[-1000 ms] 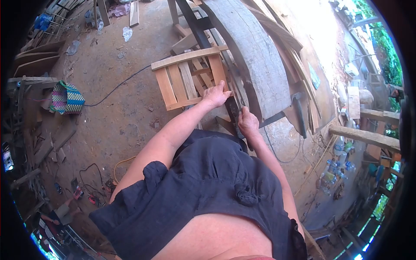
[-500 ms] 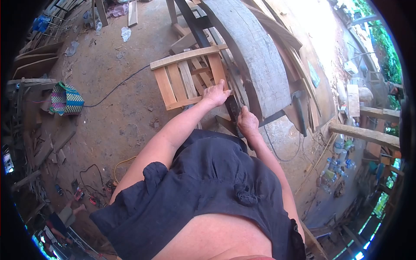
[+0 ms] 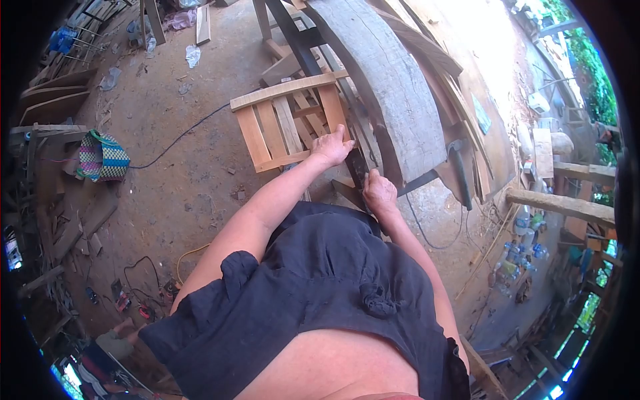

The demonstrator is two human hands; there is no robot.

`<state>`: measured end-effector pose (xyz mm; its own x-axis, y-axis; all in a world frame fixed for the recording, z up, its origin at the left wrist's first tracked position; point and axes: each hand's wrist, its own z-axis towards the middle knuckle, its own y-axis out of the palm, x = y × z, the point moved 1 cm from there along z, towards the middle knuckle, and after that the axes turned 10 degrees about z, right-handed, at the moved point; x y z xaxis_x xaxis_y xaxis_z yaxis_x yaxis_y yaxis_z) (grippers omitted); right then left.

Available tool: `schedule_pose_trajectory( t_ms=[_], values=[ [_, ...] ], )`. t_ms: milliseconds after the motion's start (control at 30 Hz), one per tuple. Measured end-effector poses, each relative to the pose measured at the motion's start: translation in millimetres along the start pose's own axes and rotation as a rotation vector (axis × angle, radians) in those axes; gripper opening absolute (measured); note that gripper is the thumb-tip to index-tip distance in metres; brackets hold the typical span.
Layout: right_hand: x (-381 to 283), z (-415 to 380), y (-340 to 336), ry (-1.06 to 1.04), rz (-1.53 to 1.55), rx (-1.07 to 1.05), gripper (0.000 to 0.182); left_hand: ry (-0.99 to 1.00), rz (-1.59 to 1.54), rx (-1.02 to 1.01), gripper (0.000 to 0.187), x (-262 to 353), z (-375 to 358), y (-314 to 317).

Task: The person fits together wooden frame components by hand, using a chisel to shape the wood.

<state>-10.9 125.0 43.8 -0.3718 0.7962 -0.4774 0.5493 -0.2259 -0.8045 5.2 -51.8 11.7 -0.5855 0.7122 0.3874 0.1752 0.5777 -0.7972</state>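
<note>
A slatted wooden frame (image 3: 267,123) lies tilted across a dark narrow beam (image 3: 293,40), with pale rails and reddish slats. My left hand (image 3: 331,147) is closed over the frame's near right corner, thumb and fingers pressed against the wood. Just to the right, my right hand (image 3: 380,192) is a fist beside the dark beam, below the thick grey plank (image 3: 400,87). A thin dark rod-like shape shows above that fist; whatever the hand grips is mostly hidden.
A hammer (image 3: 459,170) hangs head-up at the plank's right. Boards (image 3: 427,43) are stacked behind it. A woven basket (image 3: 103,157) and a cable (image 3: 183,133) are at left. Plastic bottles (image 3: 517,257) lie at right. Part of another person (image 3: 117,343) shows at lower left.
My right hand has shifted slightly down and toward me along the dark beam. My left hand and the slatted frame stay almost where they were.
</note>
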Motion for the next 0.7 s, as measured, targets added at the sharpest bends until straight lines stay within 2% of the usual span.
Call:
schedule_pose_trajectory(
  t_ms=[467,700],
  values=[
    [-7.2,11.9,-2.6,0.03,-0.028,-0.07,0.019,0.008,0.038,-0.009,0.048,4.1,-3.3,-4.5],
    [-11.6,38.8,2.5,-0.023,-0.019,-0.021,0.015,-0.023,0.055,-0.041,0.047,11.0,-6.5,-9.1]
  ],
)
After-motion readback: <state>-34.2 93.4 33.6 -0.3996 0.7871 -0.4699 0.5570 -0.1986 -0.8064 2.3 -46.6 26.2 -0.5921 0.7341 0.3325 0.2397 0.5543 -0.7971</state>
